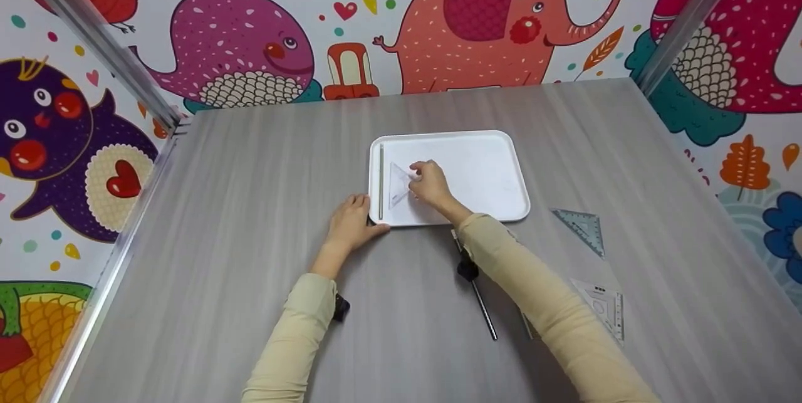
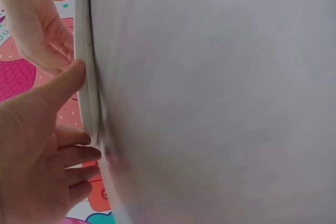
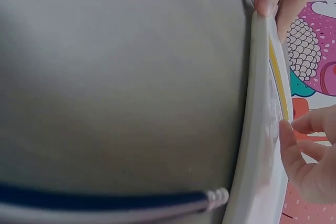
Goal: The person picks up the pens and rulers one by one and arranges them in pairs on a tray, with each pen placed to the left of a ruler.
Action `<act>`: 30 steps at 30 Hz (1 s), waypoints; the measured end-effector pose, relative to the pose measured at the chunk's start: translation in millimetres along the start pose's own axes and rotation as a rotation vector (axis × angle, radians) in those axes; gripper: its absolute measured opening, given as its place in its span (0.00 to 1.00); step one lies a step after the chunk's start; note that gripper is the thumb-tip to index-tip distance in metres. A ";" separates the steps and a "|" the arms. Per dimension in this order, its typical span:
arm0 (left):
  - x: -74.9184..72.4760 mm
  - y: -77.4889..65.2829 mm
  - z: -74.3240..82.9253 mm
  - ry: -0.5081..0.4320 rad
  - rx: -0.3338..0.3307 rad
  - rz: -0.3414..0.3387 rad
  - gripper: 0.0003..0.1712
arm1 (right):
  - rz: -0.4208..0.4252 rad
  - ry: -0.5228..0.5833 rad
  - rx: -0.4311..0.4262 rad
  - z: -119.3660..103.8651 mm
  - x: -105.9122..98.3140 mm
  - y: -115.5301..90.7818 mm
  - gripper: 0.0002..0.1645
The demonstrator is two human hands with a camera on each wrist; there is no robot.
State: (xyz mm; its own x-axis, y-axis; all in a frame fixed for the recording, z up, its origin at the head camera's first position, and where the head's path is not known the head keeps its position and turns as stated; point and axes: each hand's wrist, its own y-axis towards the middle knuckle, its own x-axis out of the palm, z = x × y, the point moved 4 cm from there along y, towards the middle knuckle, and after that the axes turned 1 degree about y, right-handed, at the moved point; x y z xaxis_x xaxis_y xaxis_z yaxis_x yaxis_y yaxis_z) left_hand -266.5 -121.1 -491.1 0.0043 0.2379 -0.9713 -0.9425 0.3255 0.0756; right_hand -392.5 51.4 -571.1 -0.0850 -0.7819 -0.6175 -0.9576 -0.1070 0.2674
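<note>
A white tray [image 1: 489, 177] lies on the table. My left hand [image 1: 351, 222] holds its near left corner, thumb along the front rim and fingers at the left side. Inside the tray, a clear triangular set square [image 1: 396, 193] lies beside a long thin stick [image 1: 381, 183], which shows a yellow side [image 3: 280, 77] in the right wrist view. My right hand [image 1: 431, 183] reaches over the tray and pinches the set square's right-hand part with thumb and forefinger. The fingertips hide part of that set square.
A dark pencil [image 1: 484, 310] with a pale end lies in front of the tray, partly under my right wrist. Right of the tray are a greyish set square [image 1: 583, 230] and a clear one [image 1: 611, 309], partly behind my sleeve. Another thin stick [image 1: 526, 326] shows beside that sleeve.
</note>
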 end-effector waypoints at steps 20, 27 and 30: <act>0.5 -0.2 -0.5 -0.012 -0.024 -0.049 0.43 | -0.303 -0.784 -0.426 -78.7 -73.7 -61.0 0.46; 1.1 0.2 -0.9 -0.002 -0.034 -0.055 0.44 | -0.315 -0.842 -0.487 -80.7 -81.5 -81.7 0.48; 1.6 0.5 -1.4 -0.004 -0.037 -0.066 0.44 | -0.315 -0.856 -0.529 -82.5 -86.2 -95.0 0.49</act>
State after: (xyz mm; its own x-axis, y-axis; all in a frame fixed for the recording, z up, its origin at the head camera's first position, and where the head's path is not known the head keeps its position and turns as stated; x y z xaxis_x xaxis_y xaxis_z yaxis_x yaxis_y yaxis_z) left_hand -267.4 -121.9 -492.9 0.0679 0.2208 -0.9730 -0.9519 0.3064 0.0031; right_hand -271.4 78.3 -482.2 -0.2164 -0.0001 -0.9763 -0.7455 -0.6456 0.1653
